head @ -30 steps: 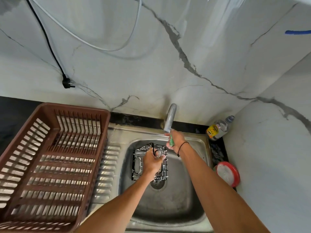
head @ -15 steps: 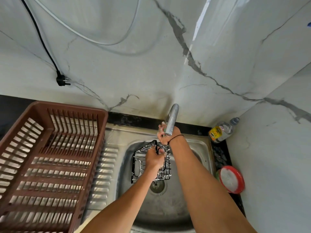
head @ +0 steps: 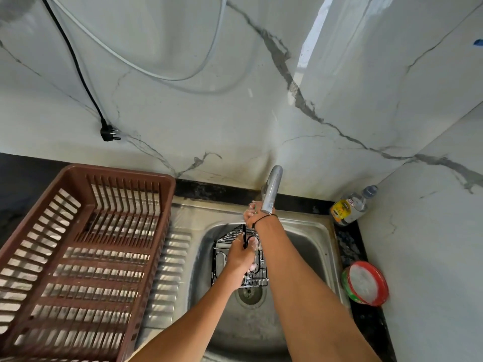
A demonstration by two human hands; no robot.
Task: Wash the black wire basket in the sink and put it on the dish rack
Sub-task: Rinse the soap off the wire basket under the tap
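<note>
The black wire basket (head: 220,259), flecked with soap foam, stands tilted in the steel sink (head: 308,231) just above the drain. My left hand (head: 240,256) grips its top wires. My right hand (head: 251,214) reaches up behind the spout of the chrome tap (head: 272,188), its fingers curled at the tap's base; the spout partly hides it. I see no water stream. The brown plastic dish rack (head: 117,172) sits empty on the drainboard to the left of the sink.
A clear bottle with a yellow label (head: 349,206) leans in the back right corner. A red-rimmed tub of white soap (head: 366,283) sits right of the sink. A black plug (head: 108,132) and a white cable hang on the marble wall.
My right hand rose from just above the basket to the tap's base behind the spout. The green thing it held a second ago is out of sight. The left hand keeps hold of the basket.
</note>
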